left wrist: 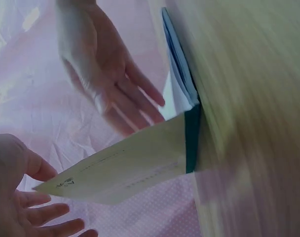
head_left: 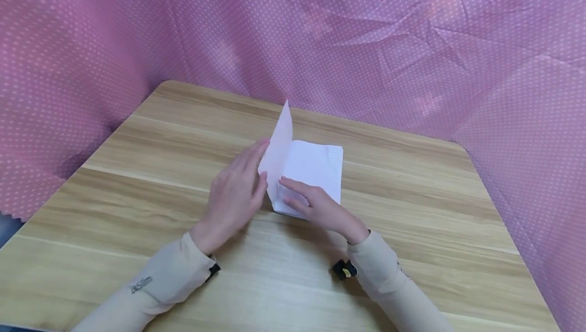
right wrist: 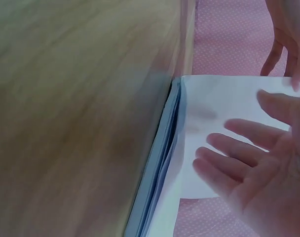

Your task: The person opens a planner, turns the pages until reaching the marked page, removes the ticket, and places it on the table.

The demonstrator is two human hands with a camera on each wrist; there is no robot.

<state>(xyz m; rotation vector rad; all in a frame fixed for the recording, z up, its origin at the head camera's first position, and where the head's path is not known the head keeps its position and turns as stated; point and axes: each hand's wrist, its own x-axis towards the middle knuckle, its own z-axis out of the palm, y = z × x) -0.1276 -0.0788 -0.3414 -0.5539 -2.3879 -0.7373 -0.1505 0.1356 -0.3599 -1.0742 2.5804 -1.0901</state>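
Note:
A small notebook [head_left: 317,161] lies on the table with ruled white pages facing up. Its front cover [head_left: 280,141] stands nearly upright along the left side, pale inside, with small print outside and a dark green spine strip [left wrist: 192,138] in the left wrist view. My left hand [head_left: 234,192] is at the cover's outer edge, fingers extended, the corner between thumb and fingers; whether it pinches the cover is unclear. Over the lower part of the page, near the fold, my right hand [head_left: 322,211] hovers or lightly touches with its fingers spread and nothing held.
The wood-grain table [head_left: 412,240] extends on every side of the notebook. Pink dotted cloth [head_left: 366,57] hangs behind and along both sides. Black bands with small devices [head_left: 344,269] sit at both wrists, below the light sleeves [head_left: 157,276].

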